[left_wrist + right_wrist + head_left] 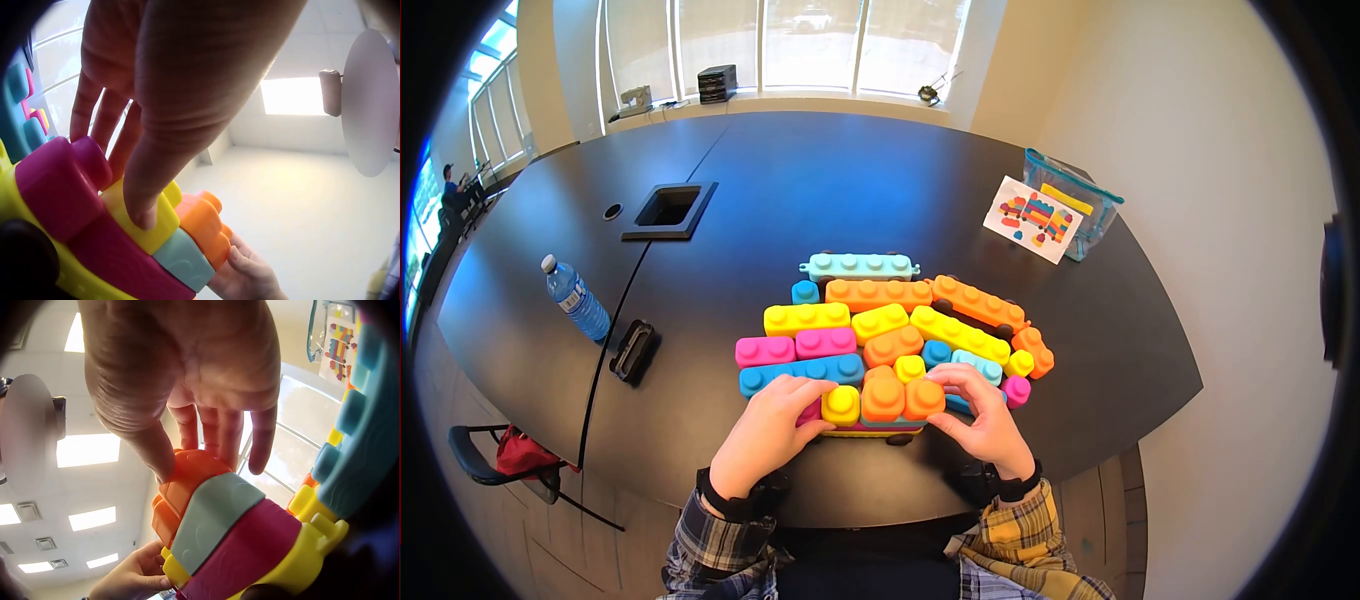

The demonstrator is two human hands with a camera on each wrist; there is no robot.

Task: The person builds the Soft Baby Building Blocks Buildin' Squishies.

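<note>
Plaid sleeves [1025,530]: nearest the head camera, running up to both wrists.
Left hand [768,430]: thumb and fingers pinch a yellow block [841,405].
Right hand [992,432]: thumb and fingers hold an orange block [923,400] by its sides.
Under the grips: a magenta block [125,262] below the yellow one; a light teal block [219,509] below the orange; lowest, a yellow base [294,562] with dark wheels.
Beyond the grips: many-coloured blocks [880,293] in rows.
Far right of the grips: a picture card [1032,220] before a clear pouch [1090,235].
Left of the grips: a water bottle [578,300] and black case [635,352] on the dark table [1120,370].
</note>
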